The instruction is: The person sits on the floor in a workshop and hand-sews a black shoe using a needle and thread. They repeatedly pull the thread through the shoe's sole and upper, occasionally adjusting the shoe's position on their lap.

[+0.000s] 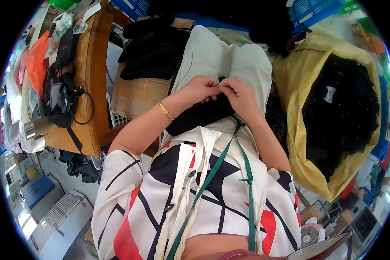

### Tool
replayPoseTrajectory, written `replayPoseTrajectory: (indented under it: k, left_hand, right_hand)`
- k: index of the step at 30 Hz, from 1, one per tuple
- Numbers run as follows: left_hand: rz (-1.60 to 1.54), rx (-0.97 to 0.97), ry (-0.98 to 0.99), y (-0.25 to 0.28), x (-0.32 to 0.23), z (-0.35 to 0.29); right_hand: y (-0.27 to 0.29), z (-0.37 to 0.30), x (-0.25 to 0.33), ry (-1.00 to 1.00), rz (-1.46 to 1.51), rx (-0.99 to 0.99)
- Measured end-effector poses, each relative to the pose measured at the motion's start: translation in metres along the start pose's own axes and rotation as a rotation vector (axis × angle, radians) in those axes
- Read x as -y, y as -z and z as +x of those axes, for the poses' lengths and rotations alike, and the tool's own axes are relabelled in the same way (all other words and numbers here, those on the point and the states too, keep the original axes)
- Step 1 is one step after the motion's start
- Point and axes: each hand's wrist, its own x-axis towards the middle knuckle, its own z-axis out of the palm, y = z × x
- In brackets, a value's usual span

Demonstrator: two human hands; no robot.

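Both my hands meet over my lap, fingertips nearly touching. My left hand (202, 89), with a gold bracelet (165, 111) at its wrist, is closed in a pinch. My right hand (239, 95) is pinched too, its thumb and forefinger against the left fingertips. Whatever is between the fingertips is too small to make out. Under the hands a long, soft black fabric piece (201, 116) lies across the pale apron (221, 52) over my legs. Its far end is partly hidden by my hands. A green cord (223, 156) hangs down my front to the lap.
At my left, several similar black pieces (149, 54) lie stacked on a cardboard box (136, 96), beside a wooden table (87, 78) with bags and a metal flask (38, 127). At my right stands a yellow sack (295, 125) full of black items (340, 117). Blue crates (314, 12) stand farther off.
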Motion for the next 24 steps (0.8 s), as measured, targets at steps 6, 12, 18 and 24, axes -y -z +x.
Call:
replayPoseTrajectory:
  k: [6,12,18,24]
  left_hand:
    - [-0.091,-0.001,-0.021,0.004,-0.002,-0.008]
    - [0.021,-0.041,-0.127,-0.003,0.003,-0.010]
    - [0.715,-0.337,-0.618,-0.025,-0.005,-0.024]
    - [1.114,-0.456,-0.818,-0.031,-0.007,-0.017]
  right_hand:
    - [0.068,-0.001,-0.024,-0.290,1.012,-0.433]
    - [0.121,-0.028,-0.053,-0.285,1.137,-0.717]
    - [0.119,-0.050,-0.066,-0.309,1.118,-0.793]
    - [0.117,-0.040,-0.035,-0.283,1.097,-0.797]
